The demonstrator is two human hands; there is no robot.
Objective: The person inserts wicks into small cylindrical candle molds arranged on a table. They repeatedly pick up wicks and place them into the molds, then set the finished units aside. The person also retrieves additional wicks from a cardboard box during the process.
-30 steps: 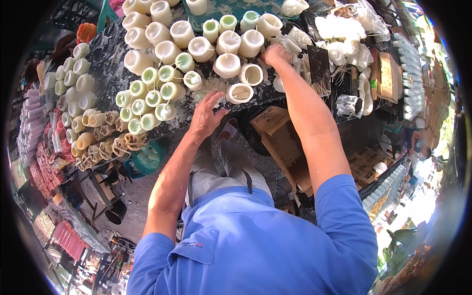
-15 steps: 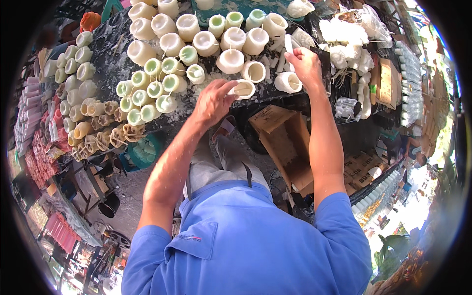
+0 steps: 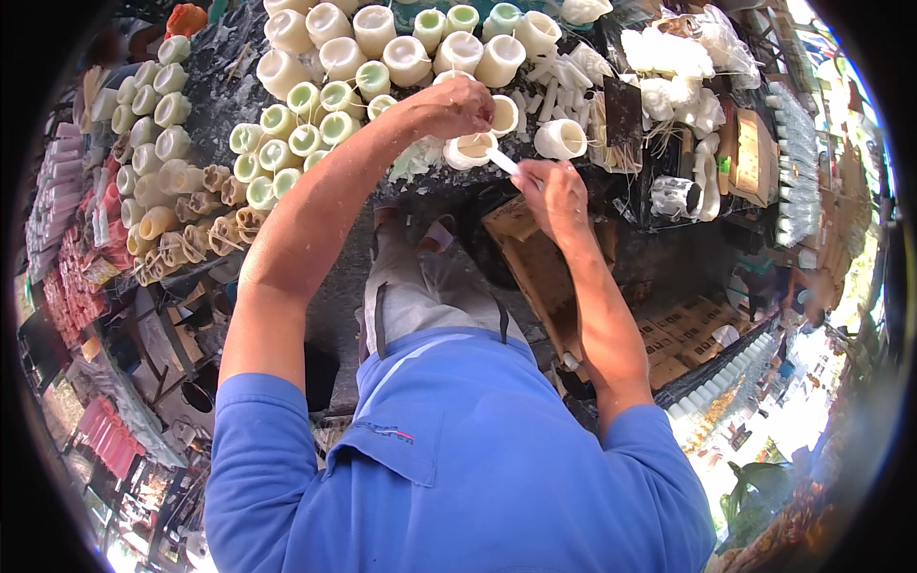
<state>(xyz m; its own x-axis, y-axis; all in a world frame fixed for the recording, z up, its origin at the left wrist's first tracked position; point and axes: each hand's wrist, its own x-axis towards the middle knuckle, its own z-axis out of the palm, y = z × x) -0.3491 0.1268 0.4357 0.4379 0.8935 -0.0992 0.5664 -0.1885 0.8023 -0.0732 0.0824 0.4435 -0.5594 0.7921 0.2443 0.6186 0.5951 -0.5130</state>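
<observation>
My right hand (image 3: pixel 556 199) is closed on a white stick (image 3: pixel 502 162), which looks like a thin candle. Its far end reaches the rim of a cream cup-shaped candle (image 3: pixel 470 151) at the table's near edge. Above that cup, my left hand (image 3: pixel 458 108) is closed with its fingertips pinched together; what they hold, if anything, I cannot make out. Partly behind these fingers stands another hollow cream candle (image 3: pixel 505 115). To the right sits one more hollow candle (image 3: pixel 561 139) with a wick in it.
Many cream and green cup candles (image 3: pixel 408 61) crowd the table's far side. White sticks (image 3: pixel 570 74) lie at the back, beside wrapped white pieces (image 3: pixel 669 55). Brown candles (image 3: pixel 186 244) stand at the left. Below the table edge is an open cardboard box (image 3: pixel 535 253).
My right hand has brought the white stick left and nearer, to the cup's rim. My left hand has moved from the cup's left side to above it, its arm reaching farther.
</observation>
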